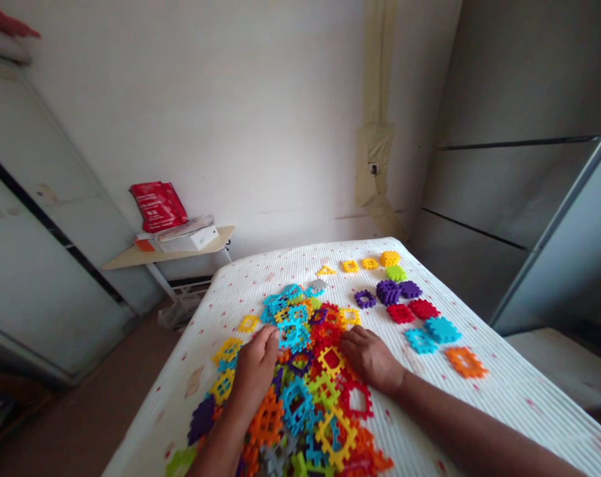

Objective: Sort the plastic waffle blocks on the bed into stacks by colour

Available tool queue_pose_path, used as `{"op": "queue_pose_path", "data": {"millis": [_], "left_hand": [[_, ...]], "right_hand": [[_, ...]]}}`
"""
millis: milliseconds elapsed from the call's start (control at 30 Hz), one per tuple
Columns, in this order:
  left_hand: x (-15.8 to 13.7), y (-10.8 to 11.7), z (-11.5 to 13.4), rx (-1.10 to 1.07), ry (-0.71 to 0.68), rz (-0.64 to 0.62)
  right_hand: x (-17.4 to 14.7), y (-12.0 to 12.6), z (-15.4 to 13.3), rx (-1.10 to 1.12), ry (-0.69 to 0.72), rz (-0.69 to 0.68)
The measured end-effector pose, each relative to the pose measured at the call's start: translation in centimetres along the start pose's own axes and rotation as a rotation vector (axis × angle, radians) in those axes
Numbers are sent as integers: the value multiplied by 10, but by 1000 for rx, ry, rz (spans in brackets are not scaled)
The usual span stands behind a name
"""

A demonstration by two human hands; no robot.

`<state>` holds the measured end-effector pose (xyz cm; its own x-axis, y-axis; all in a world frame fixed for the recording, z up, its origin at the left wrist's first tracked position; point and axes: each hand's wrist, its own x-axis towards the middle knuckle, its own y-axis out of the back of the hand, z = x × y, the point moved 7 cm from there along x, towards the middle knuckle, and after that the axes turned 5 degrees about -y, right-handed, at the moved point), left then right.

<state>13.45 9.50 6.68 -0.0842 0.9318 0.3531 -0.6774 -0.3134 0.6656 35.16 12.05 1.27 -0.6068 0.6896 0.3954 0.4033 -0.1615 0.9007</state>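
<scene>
White cover [305, 255], red-spotted; on it we see heaped toothed plastic pieces [268, 417], multicoloured, many hollow. Our left hand [258, 351] curled, right hand [372, 361] bent at heap's right edge; can't tell if either holds one. Red bag [158, 205], white box [203, 237] behind, contents hidden. Heap's near end cut off.

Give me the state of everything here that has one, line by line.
Piece pile: jumbled, loose
Left hand: fingers curled, hold unclear
Right hand: palm down, touching the pile
Purple pieces beside it: some stacked, one apart
White cover: spread out
Red packet: propped up
Gray fridge: doors look shut
</scene>
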Motion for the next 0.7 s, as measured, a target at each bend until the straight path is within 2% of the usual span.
{"op": "queue_pose_path", "data": {"millis": [100, 267, 500, 600, 700], "left_hand": [[-12, 2, -8, -142, 72, 69], [-30, -3, -17, -218, 141, 162], [-39, -8, -14, -182, 149, 149], [-40, -10, -11, -208, 157, 133], [-41, -14, -12, -305, 190, 139]], "right_hand": [[-1, -2, 0, -8, 11, -6], [-1, -2, -1, -43, 15, 4], [1, 3, 3, 19, 29, 16], [2, 15, 9, 99, -18, 93], [2, 40, 3, 272, -82, 276]]}}
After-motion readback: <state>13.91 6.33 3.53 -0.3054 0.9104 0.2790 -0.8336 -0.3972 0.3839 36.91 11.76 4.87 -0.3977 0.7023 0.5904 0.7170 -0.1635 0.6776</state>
